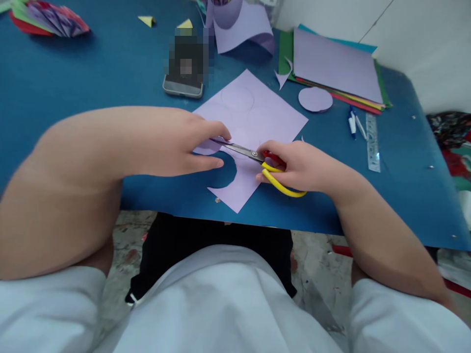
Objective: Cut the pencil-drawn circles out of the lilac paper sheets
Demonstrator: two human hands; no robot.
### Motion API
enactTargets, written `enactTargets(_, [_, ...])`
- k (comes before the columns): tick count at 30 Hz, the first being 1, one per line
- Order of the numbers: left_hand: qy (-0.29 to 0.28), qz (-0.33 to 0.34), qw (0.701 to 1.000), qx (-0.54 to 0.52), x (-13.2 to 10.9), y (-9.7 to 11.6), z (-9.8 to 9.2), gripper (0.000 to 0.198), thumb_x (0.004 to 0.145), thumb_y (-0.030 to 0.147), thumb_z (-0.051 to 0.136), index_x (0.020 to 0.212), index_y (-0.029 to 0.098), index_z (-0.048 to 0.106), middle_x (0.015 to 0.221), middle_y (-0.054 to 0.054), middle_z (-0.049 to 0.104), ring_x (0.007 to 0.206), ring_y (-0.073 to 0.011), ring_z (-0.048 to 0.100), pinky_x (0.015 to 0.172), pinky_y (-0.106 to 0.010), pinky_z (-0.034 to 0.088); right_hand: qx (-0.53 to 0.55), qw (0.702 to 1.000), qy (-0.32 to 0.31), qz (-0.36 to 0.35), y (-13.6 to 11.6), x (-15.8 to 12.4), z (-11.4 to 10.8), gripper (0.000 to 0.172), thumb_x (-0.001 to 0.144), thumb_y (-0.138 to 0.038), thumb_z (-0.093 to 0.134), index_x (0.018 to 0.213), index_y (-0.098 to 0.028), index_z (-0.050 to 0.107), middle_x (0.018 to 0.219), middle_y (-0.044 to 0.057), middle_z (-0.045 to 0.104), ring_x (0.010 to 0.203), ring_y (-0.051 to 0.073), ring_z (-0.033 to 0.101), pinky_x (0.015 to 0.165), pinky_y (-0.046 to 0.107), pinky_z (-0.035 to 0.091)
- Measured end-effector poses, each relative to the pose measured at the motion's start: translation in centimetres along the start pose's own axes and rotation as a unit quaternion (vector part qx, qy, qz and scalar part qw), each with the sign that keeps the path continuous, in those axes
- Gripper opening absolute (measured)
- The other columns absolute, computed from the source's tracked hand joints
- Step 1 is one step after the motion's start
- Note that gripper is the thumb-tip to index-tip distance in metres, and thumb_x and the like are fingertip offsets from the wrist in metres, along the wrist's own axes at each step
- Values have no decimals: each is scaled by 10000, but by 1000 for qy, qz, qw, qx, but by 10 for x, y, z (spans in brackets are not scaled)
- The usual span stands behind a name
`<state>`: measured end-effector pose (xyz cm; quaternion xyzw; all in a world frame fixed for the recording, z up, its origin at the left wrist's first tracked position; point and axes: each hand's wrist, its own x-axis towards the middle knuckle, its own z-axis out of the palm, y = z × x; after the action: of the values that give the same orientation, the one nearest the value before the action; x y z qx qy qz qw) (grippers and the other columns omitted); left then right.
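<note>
My right hand [290, 164] grips scissors [281, 186] with yellow and red handles, their blades pointing left across a lilac paper sheet [265, 113]. The blades look nearly closed. Faint drawn circles mark the sheet, and a round notch is cut into its near left side. At that notch, my left hand [198, 142] holds a partly cut lilac flap [206, 147]. Its thumb and index finger are apart, with the index fingertip beside the blade tips; the other fingers are hidden.
A phone [183, 88] lies beyond my left hand. At the right are a cut lilac round [315, 99], stacked coloured sheets [336, 66], pens [353, 122] and a clear ruler [373, 142]. Curled lilac paper [243, 29] and a folded paper piece [51, 19] sit farther back.
</note>
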<state>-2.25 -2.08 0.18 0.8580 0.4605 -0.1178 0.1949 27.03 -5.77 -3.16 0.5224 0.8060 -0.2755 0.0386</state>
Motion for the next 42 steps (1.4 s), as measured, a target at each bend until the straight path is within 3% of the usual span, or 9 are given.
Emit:
enactTargets(6, [10, 0, 1000, 15, -4, 0, 1, 675, 981, 732, 647, 1550, 375, 719, 1131, -87, 836, 1037, -338, 777, 964, -418, 564, -3, 1000, -3, 1, 1, -1, 1, 527, 987, -578, 781, 1387, -238, 734, 932, 61, 774, 804, 262, 685, 723, 338, 413])
enactTargets(11, [23, 15, 999, 21, 2, 2, -3, 541, 1036, 570, 564, 1477, 309, 735, 1065, -106, 840, 1001, -347, 795, 852, -404, 543, 16, 1000, 6, -6, 3, 0, 3, 527, 986, -608, 758, 1339, -217, 741, 921, 60, 764, 787, 246, 673, 713, 335, 430])
enactTargets(13, [46, 11, 999, 0, 6, 1, -4, 532, 1012, 556, 596, 1464, 311, 734, 1004, -95, 834, 974, -349, 801, 846, -404, 545, 41, 999, 9, -4, 4, 1, 4, 509, 982, -605, 750, 1313, -219, 741, 913, 54, 757, 791, 241, 670, 717, 333, 441])
enactTargets(18, [104, -3, 991, -83, 12, -3, -8, 604, 968, 529, 631, 1516, 278, 677, 1116, -71, 846, 949, -292, 789, 839, -372, 557, 97, 995, 23, -17, 8, 2, 5, 514, 971, -636, 740, 1270, -218, 728, 896, 39, 727, 784, 228, 629, 726, 334, 455])
enactTargets(22, [128, -10, 975, -182, 17, -8, -9, 597, 880, 537, 748, 1407, 257, 732, 1009, -45, 811, 898, -269, 758, 777, -351, 550, 136, 989, 47, -39, 12, 5, 7, 536, 965, -673, 719, 1227, -206, 711, 876, 18, 684, 763, 207, 581, 709, 331, 438])
enactTargets(29, [214, 2, 898, -385, 29, -18, -1, 540, 703, 438, 951, 1178, 225, 807, 958, -22, 746, 820, -209, 691, 742, -324, 521, 237, 968, 59, -56, 17, 10, 14, 624, 953, -759, 693, 1226, -198, 688, 902, 26, 649, 797, 210, 556, 724, 346, 431])
enactTargets(35, [209, 34, 839, -501, 33, -17, 6, 567, 678, 398, 1020, 1157, 192, 798, 1027, -38, 783, 894, -207, 715, 763, -311, 555, 327, 941, 62, -59, 17, 12, 18, 657, 916, -783, 756, 1243, -218, 676, 813, -23, 549, 739, 188, 520, 683, 336, 421])
enactTargets(42, [242, 35, 726, -642, 43, -7, 20, 688, 631, 361, 1089, 1183, 189, 716, 1011, -29, 801, 851, -185, 743, 699, -272, 588, 393, 914, 66, -71, 12, 13, 22, 610, 961, -800, 725, 1170, -233, 640, 744, -61, 497, 644, 149, 463, 623, 318, 418])
